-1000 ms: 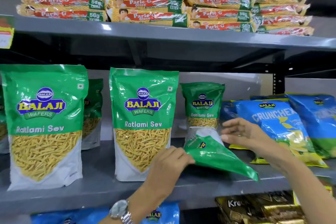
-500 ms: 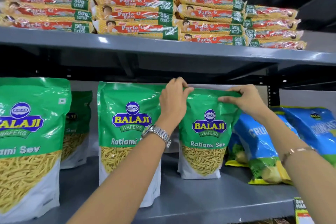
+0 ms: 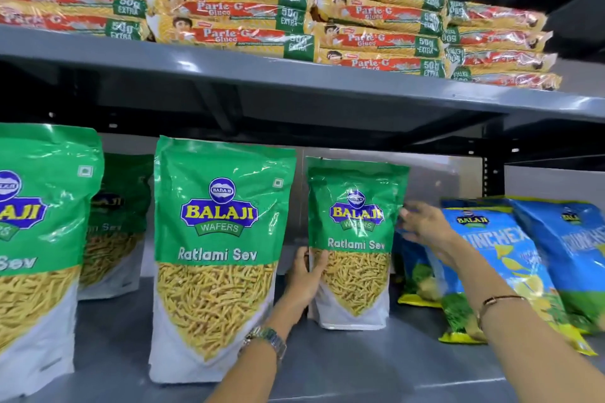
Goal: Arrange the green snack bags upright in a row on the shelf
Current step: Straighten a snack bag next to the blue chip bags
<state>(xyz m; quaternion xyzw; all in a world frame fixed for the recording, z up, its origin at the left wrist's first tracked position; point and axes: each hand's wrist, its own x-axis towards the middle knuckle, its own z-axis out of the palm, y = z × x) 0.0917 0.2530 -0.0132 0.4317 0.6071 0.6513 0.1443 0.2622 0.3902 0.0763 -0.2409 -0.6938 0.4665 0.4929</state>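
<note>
Both hands sit lower on the green snack bag [image 3: 355, 239] than half a second ago: then they pinched its top seal, now they brace its sides. The bag stands upright on the grey shelf [image 3: 343, 366], further back than the large green bag [image 3: 216, 255] at its 9 o'clock.

Left hand [image 3: 306, 275]: thumb on the front face at the bag's lower left edge; the other fingers go behind the bag, so I cannot tell whether they press it. Right hand [image 3: 425, 226]: fingers loosely spread, tips touching the right edge at mid-height, blurred by motion.

At 3 o'clock of the held bag, the blue snack bags [image 3: 491, 265] lean, just beside it. More green bags stand at 9 o'clock, one set further back [image 3: 114, 222] and one at the frame edge [image 3: 36, 239]. Biscuit packs [image 3: 229, 6] are stacked on the shelf above.

Step in hand, by my reading: settling this bag upright in the row.

Next move calls for squaring its face forward and a slow let-go, checking that it holds without tipping onto the blue bags.
</note>
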